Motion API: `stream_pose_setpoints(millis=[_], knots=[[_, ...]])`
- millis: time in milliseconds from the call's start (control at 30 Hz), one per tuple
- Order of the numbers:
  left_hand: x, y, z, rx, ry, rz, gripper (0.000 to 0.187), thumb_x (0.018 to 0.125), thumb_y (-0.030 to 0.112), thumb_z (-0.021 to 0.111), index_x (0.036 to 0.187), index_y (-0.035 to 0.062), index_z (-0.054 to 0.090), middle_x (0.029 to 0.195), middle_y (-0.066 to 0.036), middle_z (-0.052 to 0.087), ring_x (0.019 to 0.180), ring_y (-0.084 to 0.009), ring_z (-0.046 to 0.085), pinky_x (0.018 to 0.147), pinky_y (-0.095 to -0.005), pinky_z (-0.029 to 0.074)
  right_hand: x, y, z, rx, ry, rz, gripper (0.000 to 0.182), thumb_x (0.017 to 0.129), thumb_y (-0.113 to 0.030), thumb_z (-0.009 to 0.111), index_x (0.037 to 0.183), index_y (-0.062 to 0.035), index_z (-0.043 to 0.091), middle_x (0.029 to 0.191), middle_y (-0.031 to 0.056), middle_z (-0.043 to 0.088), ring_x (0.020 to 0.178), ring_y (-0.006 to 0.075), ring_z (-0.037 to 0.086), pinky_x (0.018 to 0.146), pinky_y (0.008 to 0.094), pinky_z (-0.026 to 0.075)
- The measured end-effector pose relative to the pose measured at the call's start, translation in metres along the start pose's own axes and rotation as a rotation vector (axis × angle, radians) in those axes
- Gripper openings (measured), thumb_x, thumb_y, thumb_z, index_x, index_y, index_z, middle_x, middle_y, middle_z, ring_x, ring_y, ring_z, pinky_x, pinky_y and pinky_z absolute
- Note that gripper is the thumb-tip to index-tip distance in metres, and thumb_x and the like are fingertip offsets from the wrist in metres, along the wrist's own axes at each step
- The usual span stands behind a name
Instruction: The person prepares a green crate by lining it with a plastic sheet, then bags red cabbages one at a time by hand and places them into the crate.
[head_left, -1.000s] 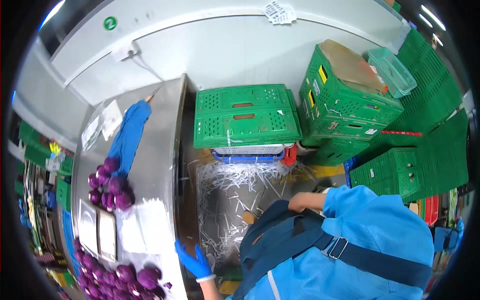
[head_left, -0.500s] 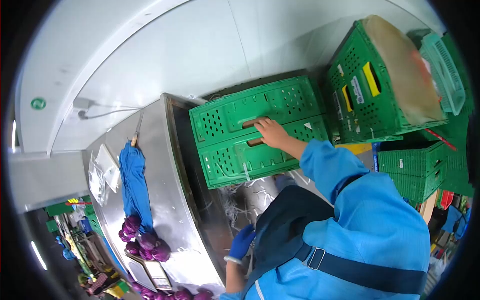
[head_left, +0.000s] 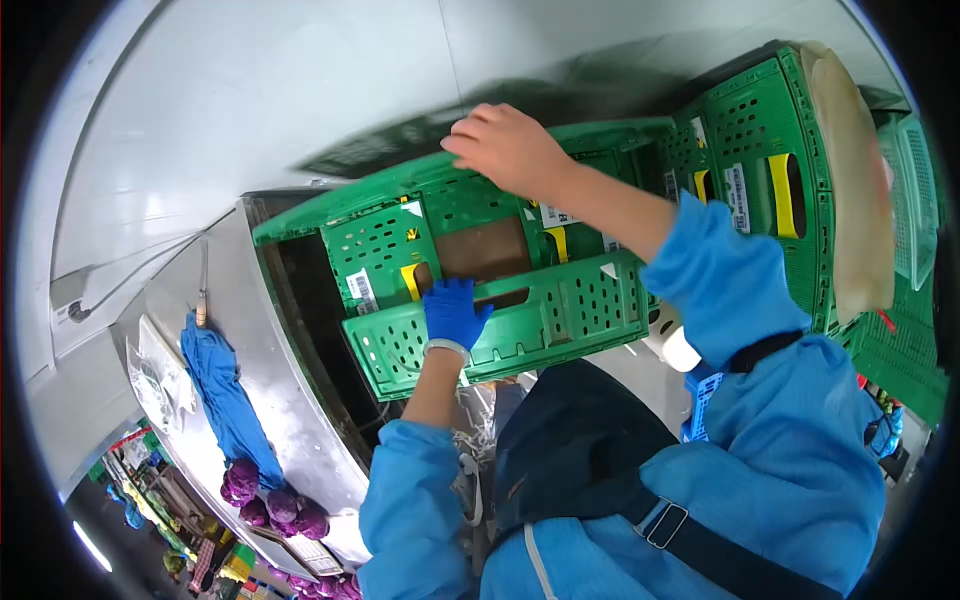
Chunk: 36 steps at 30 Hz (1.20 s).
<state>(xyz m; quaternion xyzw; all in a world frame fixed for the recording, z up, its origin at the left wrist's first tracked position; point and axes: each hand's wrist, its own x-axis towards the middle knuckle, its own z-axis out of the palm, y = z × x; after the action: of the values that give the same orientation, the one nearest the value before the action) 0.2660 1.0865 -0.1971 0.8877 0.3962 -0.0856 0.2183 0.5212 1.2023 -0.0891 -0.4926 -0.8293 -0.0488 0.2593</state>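
A green folding crate (head_left: 600, 310) lies in front of me, its two long side panels swung up and apart. Between them show perforated end panels with yellow handles, and a brown surface (head_left: 487, 250) in the middle. My left hand (head_left: 452, 312), in a blue glove, grips the top edge of the near side panel beside its handle slot. Bare and raised, my right hand (head_left: 508, 148) is at the upper edge of the far side panel (head_left: 365, 193), fingers loosely bent and apart.
To the left stands a metal table (head_left: 290, 350) with a blue cloth (head_left: 225, 385), a wooden-handled tool (head_left: 202, 305) and red cabbages (head_left: 285, 510). On the right, a large green crate (head_left: 740, 150) is topped with brown paper (head_left: 850, 190). A white wall rises behind.
The crate's two long panels, lying flat before, now stand raised and spread. My left hand has come up onto the near panel; my right has moved from the handle slot to the far panel.
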Motion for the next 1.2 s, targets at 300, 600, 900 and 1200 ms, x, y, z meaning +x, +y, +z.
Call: stream_pose_setpoints(millis=[300, 600, 900, 1200], knots=[[-0.081, 0.040, -0.090, -0.279, -0.419, 0.710, 0.031, 0.082, 0.038, 0.059, 0.076, 0.0082, 0.065, 0.080, -0.015, 0.062, 0.078, -0.0332, 0.061, 0.066, -0.0458, 0.048, -0.217, -0.145, 0.013, 0.365, -0.634, -0.040, 0.016, 0.076, -0.016, 0.058, 0.087, -0.0063, 0.064, 0.100, 0.0080, 0.055, 0.105, 0.0252, 0.050, 0.098, 0.0397, 0.041], [-0.012, -0.037, 0.025, 0.347, -0.215, 0.597, 0.017, 0.080, 0.028, 0.061, 0.076, 0.0148, 0.071, 0.078, -0.008, 0.065, 0.088, -0.0281, 0.059, 0.086, -0.0406, 0.044, -0.227, -0.177, 0.050, 0.141, -0.940, -0.242, 0.015, 0.076, -0.023, 0.058, 0.074, -0.0163, 0.071, 0.079, 0.0003, 0.065, 0.089, 0.0223, 0.059, 0.084, 0.0348, 0.042], [-0.066, -0.111, -0.029, 0.292, -0.424, 0.307, 0.022, 0.080, 0.020, 0.061, 0.099, 0.0098, 0.068, 0.092, -0.013, 0.069, 0.085, -0.0329, 0.067, 0.072, -0.0429, 0.052, -0.202, -0.112, -0.146, -0.082, -0.952, 0.556, 0.013, 0.073, -0.019, 0.064, 0.064, -0.0102, 0.066, 0.071, 0.0104, 0.065, 0.068, 0.0284, 0.064, 0.064, 0.0403, 0.050], [-0.029, -0.055, -0.003, 0.343, -0.094, 0.601, 0.030, 0.082, 0.014, 0.052, 0.107, 0.0096, 0.066, 0.117, -0.010, 0.061, 0.109, -0.0335, 0.056, 0.103, -0.0496, 0.037, -0.206, -0.124, -0.152, -0.317, -0.297, 0.597, 0.028, 0.070, -0.007, 0.069, 0.097, -0.0046, 0.062, 0.115, 0.0091, 0.058, 0.116, 0.0284, 0.051, 0.094, 0.0427, 0.043]])
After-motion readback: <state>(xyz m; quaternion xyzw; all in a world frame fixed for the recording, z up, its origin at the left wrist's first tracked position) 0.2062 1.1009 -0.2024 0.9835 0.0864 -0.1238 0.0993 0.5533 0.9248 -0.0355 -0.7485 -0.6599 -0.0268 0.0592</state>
